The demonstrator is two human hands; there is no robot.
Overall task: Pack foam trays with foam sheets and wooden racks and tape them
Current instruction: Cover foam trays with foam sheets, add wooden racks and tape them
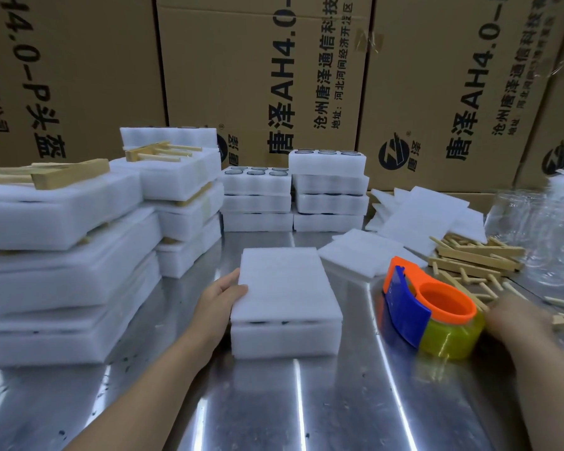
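On the desk point(306, 411), gripping foam tray point(287, 340) and foam sheet point(284, 281) flush with the left hand point(223, 297), touching the tape dispenser point(437, 310) with the right hand point(518, 320), grip indiscernible.

A closed foam tray point(285, 307), two thick white layers stacked with a thin dark gap between them, lies flat on the worktop point(306, 402) between the hands. The left hand point(223, 299) grips its left edge, thumb on top. An orange and blue tape dispenser point(430, 315) with a yellowish clear roll stands against the blurred right hand point(515, 317). Thin white foam sheets point(365, 252) lie stacked just beyond the dispenser. Loose wooden racks point(476, 255) are heaped ahead of the right hand. Finished trays point(62, 255) are piled left of the left hand, and open trays point(258, 183) with round holes are stacked far ahead.
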